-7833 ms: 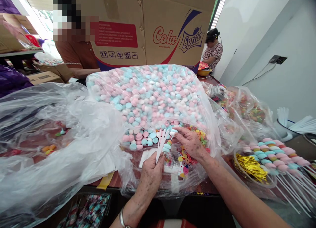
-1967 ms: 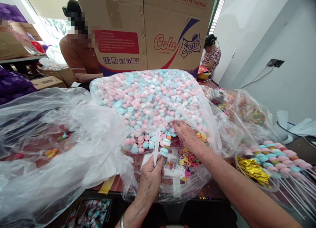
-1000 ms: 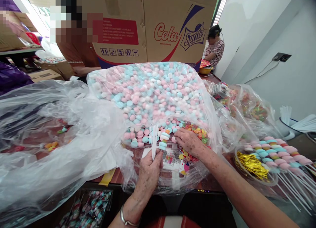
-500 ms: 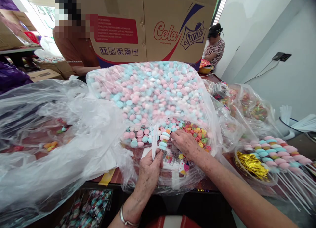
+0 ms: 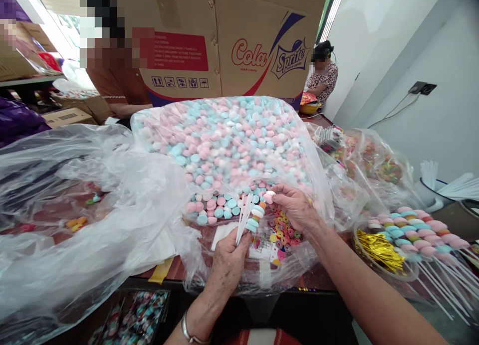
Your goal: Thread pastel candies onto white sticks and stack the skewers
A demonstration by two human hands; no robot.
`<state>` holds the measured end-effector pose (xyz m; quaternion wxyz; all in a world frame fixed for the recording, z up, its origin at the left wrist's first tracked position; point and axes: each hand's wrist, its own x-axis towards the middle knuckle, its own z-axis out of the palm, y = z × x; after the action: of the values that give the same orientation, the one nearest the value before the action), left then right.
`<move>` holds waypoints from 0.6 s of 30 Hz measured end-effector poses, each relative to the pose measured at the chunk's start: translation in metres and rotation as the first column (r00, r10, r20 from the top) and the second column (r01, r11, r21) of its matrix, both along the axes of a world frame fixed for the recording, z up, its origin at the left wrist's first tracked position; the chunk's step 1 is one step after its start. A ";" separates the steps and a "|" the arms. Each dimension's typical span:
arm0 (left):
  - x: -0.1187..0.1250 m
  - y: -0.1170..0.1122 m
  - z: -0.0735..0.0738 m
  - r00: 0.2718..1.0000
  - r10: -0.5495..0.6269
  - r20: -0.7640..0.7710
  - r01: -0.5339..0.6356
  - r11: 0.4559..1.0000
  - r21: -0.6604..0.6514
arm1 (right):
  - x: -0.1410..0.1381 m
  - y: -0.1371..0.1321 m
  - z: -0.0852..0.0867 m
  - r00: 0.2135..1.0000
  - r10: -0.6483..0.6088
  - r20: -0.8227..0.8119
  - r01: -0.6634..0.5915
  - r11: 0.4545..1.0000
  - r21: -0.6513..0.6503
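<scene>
My left hand (image 5: 229, 262) is closed around several white sticks (image 5: 244, 216), and one of them carries a stack of candies (image 5: 255, 219) in blue, white, green and orange. Between the thumb and fingertips of my right hand (image 5: 294, 204) is a pale pink-and-white marshmallow (image 5: 269, 197), held close to the top of that stack. Behind both hands, a big clear bag (image 5: 224, 145) full of pink, blue and white marshmallows lies with its mouth toward me. Ring-shaped gummy candies (image 5: 283, 228) in several colours lie below my right hand, which partly hides them.
Finished candy skewers (image 5: 419, 228) lie at the right beside a tub of gold twist ties (image 5: 381, 253). White sticks stand in a pot (image 5: 434, 185). A large cardboard box (image 5: 183, 41) blocks the back. Loose plastic sheeting (image 5: 93, 235) covers the left; two people sit beyond.
My right hand has lifted from the candies and now pinches a marshmallow near the stack. The sticks in my left hand have tilted and shifted slightly to the right.
</scene>
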<state>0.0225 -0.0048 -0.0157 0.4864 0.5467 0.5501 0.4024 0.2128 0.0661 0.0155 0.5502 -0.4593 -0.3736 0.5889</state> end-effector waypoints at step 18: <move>0.000 0.001 -0.005 1.000 0.009 -0.003 -0.009 1.000 -0.010 | -0.002 -0.007 -0.017 0.976 0.019 0.217 -0.045 0.992 0.118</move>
<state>0.0227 -0.0036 -0.0211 0.4864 0.5424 0.5554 0.4009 0.2103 0.0589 -0.0013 0.5239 -0.4798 -0.4737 0.5204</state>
